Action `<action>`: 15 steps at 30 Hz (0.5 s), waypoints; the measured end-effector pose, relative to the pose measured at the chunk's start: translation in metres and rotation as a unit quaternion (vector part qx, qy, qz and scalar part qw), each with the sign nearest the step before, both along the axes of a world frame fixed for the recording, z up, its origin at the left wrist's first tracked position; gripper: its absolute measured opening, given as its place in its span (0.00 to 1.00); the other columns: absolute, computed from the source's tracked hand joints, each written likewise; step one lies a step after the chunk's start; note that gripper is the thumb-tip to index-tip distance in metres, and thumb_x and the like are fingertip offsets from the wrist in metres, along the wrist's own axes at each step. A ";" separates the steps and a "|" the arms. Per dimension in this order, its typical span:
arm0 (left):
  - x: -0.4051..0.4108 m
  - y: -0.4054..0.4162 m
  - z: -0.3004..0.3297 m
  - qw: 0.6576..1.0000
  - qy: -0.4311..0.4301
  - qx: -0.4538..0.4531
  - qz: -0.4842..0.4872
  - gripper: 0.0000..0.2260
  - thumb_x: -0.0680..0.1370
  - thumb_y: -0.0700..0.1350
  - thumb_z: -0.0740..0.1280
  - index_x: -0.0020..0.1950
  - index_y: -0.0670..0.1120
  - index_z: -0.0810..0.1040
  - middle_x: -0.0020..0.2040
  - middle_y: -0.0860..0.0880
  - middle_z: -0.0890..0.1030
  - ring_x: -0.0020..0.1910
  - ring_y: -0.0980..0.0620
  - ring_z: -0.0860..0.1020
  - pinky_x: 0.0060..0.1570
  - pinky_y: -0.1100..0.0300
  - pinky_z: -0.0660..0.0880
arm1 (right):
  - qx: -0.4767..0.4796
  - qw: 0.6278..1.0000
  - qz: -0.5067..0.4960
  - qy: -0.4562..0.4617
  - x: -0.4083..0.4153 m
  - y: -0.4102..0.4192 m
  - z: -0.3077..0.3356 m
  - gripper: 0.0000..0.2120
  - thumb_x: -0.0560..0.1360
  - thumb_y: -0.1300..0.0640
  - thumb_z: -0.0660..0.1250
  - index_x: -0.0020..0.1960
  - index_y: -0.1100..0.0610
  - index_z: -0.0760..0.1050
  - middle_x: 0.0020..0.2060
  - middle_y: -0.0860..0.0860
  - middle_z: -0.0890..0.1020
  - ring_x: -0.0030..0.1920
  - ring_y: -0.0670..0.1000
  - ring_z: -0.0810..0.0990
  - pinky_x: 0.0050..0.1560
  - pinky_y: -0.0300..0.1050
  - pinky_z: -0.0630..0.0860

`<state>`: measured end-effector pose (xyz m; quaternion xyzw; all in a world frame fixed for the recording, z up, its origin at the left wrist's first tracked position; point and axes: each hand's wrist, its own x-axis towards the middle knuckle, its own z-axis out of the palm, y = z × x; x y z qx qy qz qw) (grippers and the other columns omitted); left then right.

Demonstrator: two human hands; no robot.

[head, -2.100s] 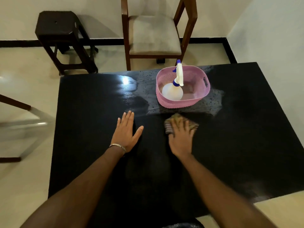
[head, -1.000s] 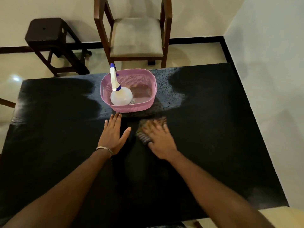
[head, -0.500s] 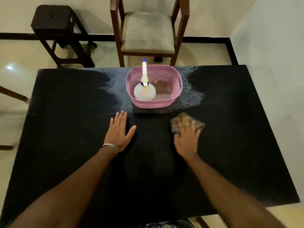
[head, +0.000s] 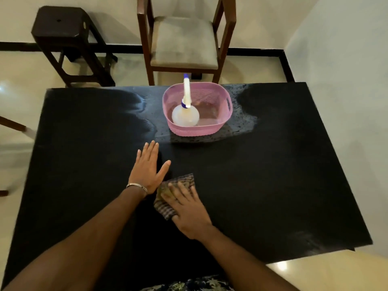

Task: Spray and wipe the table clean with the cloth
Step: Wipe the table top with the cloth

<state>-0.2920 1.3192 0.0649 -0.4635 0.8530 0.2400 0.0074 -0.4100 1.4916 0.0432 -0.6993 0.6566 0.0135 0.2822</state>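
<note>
On the black table (head: 273, 185), left hand (head: 148, 169) flat, fingers spread, empty; right hand (head: 186, 208) pressing cloth (head: 168, 198)

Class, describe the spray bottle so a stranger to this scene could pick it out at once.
Find the black table, then the pink basket near its far edge, in front of the wooden chair. The spray bottle stands inside the basket at its left: a round translucent white body, a blue collar, and a tall white nozzle rising above the rim.
</note>
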 end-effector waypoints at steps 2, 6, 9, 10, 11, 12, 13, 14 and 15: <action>-0.026 0.015 -0.002 1.000 0.005 0.001 -0.014 0.39 0.75 0.68 0.42 0.79 0.44 0.48 0.80 0.48 0.48 0.78 0.51 0.43 0.76 0.51 0.41 | 0.003 0.996 -0.084 0.020 -0.053 0.024 0.001 0.36 0.76 0.50 0.57 0.81 0.42 0.45 0.80 0.43 0.41 0.79 0.49 0.37 0.78 0.60 0.39; -0.090 0.049 -0.004 0.999 0.021 0.008 -0.046 0.37 0.77 0.67 0.44 0.79 0.45 0.49 0.80 0.48 0.49 0.78 0.51 0.43 0.76 0.52 0.41 | 0.011 0.965 -0.251 0.079 -0.174 0.071 0.003 0.35 0.75 0.50 0.54 0.80 0.43 0.47 0.80 0.45 0.44 0.80 0.52 0.43 0.78 0.61 0.44; -0.139 0.076 -0.003 0.997 0.038 0.015 -0.064 0.38 0.76 0.67 0.43 0.79 0.44 0.49 0.80 0.48 0.49 0.79 0.51 0.44 0.76 0.53 0.40 | 0.016 0.924 -0.366 0.111 -0.267 0.107 -0.003 0.32 0.78 0.52 0.55 0.81 0.45 0.49 0.81 0.50 0.51 0.80 0.56 0.48 0.77 0.62 0.46; -0.154 0.085 -0.002 0.997 0.043 0.018 -0.069 0.38 0.76 0.67 0.43 0.79 0.44 0.49 0.80 0.48 0.49 0.79 0.51 0.43 0.76 0.53 0.40 | 0.017 0.907 -0.405 0.116 -0.298 0.119 -0.004 0.32 0.80 0.52 0.56 0.81 0.46 0.49 0.81 0.52 0.51 0.80 0.57 0.48 0.77 0.63 0.46; -0.167 0.092 -0.001 0.996 0.051 0.023 -0.073 0.38 0.76 0.67 0.44 0.79 0.44 0.49 0.80 0.48 0.49 0.79 0.51 0.43 0.76 0.52 0.40 | 0.023 0.890 -0.440 0.117 -0.327 0.128 -0.004 0.31 0.81 0.52 0.56 0.81 0.46 0.49 0.81 0.53 0.51 0.80 0.57 0.48 0.77 0.63 0.46; -0.178 0.099 0.001 0.995 0.058 0.027 -0.076 0.38 0.76 0.67 0.44 0.79 0.44 0.49 0.80 0.48 0.49 0.78 0.52 0.43 0.77 0.52 0.40 | 0.031 0.876 -0.467 0.116 -0.352 0.135 -0.004 0.31 0.81 0.52 0.55 0.81 0.47 0.49 0.81 0.54 0.49 0.80 0.57 0.46 0.77 0.64 0.44; -0.186 0.105 0.003 0.995 0.064 0.031 -0.077 0.38 0.76 0.67 0.44 0.79 0.45 0.49 0.80 0.49 0.49 0.78 0.52 0.43 0.77 0.52 0.40 | 0.043 0.866 -0.484 0.114 -0.372 0.139 -0.004 0.30 0.82 0.51 0.54 0.81 0.48 0.48 0.81 0.54 0.48 0.80 0.58 0.45 0.77 0.64 0.43; -0.192 0.110 0.005 0.994 0.067 0.033 -0.076 0.38 0.76 0.66 0.44 0.79 0.45 0.49 0.80 0.49 0.49 0.78 0.52 0.42 0.77 0.52 0.40 | 0.055 0.859 -0.496 0.110 -0.385 0.140 -0.003 0.30 0.83 0.51 0.53 0.82 0.49 0.46 0.81 0.54 0.47 0.80 0.58 0.43 0.77 0.65 0.43; -0.196 0.113 0.006 0.995 0.065 0.031 -0.075 0.38 0.76 0.66 0.45 0.79 0.45 0.48 0.80 0.49 0.49 0.78 0.53 0.42 0.77 0.52 0.41 | 0.064 0.851 -0.510 0.107 -0.391 0.138 -0.004 0.30 0.83 0.50 0.53 0.81 0.48 0.45 0.81 0.54 0.46 0.80 0.58 0.42 0.77 0.66 0.42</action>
